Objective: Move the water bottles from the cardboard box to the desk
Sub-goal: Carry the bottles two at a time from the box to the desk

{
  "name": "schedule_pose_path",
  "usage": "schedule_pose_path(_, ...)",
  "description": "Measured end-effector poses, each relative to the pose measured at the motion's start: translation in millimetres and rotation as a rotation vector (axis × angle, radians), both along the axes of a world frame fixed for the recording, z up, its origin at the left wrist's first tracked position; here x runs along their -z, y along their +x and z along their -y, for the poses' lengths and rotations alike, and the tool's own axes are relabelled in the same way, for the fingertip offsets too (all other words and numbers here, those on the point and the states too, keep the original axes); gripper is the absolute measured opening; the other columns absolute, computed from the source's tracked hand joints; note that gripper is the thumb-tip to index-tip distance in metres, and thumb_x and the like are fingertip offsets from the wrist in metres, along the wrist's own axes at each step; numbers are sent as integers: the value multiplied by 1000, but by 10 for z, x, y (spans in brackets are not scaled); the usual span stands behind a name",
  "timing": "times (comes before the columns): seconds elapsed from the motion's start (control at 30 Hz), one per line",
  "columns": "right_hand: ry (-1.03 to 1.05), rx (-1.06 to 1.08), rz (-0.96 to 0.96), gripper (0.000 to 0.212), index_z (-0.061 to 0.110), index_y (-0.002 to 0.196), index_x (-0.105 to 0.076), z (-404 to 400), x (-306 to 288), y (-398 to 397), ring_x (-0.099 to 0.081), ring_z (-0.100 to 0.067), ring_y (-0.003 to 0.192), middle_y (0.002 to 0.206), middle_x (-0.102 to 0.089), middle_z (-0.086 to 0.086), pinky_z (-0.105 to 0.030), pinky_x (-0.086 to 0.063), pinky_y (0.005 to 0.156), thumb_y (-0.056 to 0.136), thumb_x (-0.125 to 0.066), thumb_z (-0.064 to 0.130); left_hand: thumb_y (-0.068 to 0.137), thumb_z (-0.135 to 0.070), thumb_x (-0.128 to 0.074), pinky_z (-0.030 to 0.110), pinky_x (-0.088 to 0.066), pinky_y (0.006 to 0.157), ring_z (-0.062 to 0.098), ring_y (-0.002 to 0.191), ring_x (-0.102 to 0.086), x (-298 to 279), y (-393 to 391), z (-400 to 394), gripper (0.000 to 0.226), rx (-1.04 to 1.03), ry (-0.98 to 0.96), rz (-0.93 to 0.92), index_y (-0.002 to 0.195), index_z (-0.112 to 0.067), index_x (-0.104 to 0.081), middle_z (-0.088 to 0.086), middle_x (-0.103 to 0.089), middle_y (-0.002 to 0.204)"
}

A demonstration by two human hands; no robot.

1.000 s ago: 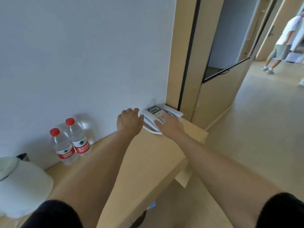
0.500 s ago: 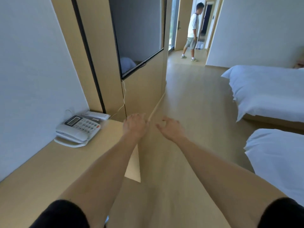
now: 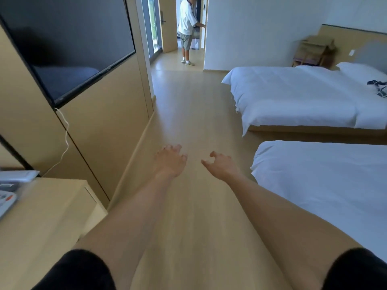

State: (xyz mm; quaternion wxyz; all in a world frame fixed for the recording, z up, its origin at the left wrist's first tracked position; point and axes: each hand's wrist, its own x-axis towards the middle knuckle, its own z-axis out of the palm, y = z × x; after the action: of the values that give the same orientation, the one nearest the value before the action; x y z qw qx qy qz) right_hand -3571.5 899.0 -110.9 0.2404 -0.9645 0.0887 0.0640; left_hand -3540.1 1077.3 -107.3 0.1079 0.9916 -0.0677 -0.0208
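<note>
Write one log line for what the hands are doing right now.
left hand: empty, over floor | right hand: empty, over floor | desk: lower left | bottles, box: not in view

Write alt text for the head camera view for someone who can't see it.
Two bare arms reach forward over a wooden floor, left hand and right hand loosely curled and empty. A desk is at left, two white beds at right, and a person stands by a far door.

Two bare forearms end in the left hand and right hand; short black sleeves cover both upper arms
</note>
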Motion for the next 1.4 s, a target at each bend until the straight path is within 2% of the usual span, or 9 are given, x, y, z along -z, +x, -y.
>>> schedule_pose_path(0.17,14,89,-1,62,23,146,-48,508,59,294,-50,-28,133,143,-55,-8,-42,-44,107,96,-49,59,101,-47,-38,42,-36,108,31,134,-47,-6,426,413,48,26,31,1,144,-27,-48,10,-52,144)
schedule_pose_path(0.37,-22,132,-16,65,29,150,-40,795,116,934,-51,-28,132,146,-51,-6,-44,-44,100,93,-47,61,99,-50,-41,42,-29,114,28,140,-40,92,1176,682,53,107,53,-45,149,-31,-42,4,-44,153)
schedule_pose_path(0.5,-57,129,-38,68,32,154,-34,842,110,1574,-43,-26,139,153,-45,-3,-45,-42,108,94,-47,61,98,-54,-41,42,-21,119,25,148,-29,130,1860,731,58,134,41,-103,153,-37,-35,1,-30,163)
schedule_pose_path(0.67,-137,96,-82,71,34,157,-27,735,26,2544,-33,-25,147,159,-37,-4,-43,-32,118,95,-46,63,99,-54,-38,44,-16,122,24,152,-22,65,2854,603,60,142,32,-146,156,-37,-30,-1,-22,166)
schedule_pose_path(0.87,-187,82,-81,74,36,158,-21,596,-121,3615,-22,-21,152,165,-27,-2,-45,-25,121,95,-44,66,100,-55,-36,44,-14,123,23,153,-18,-16,3956,447,60,142,25,-158,156,-37,-27,-2,-20,167)
schedule_pose_path(1.13,-224,81,-100,73,37,158,-23,702,-98,4691,-24,-21,151,164,-29,0,-44,-26,121,94,-45,66,100,-54,-38,47,-9,124,23,154,-13,17,4972,543,60,118,-25,-190,156,-37,-28,-1,-16,168)
schedule_pose_path(1.4,-184,40,-107,74,35,158,-25,1054,106,5821,-24,-21,151,164,-30,-2,-44,-25,121,94,-47,65,101,-55,-38,47,-7,125,24,155,-11,88,5953,909,61,92,10,-209,157,-37,-26,0,-15,168)
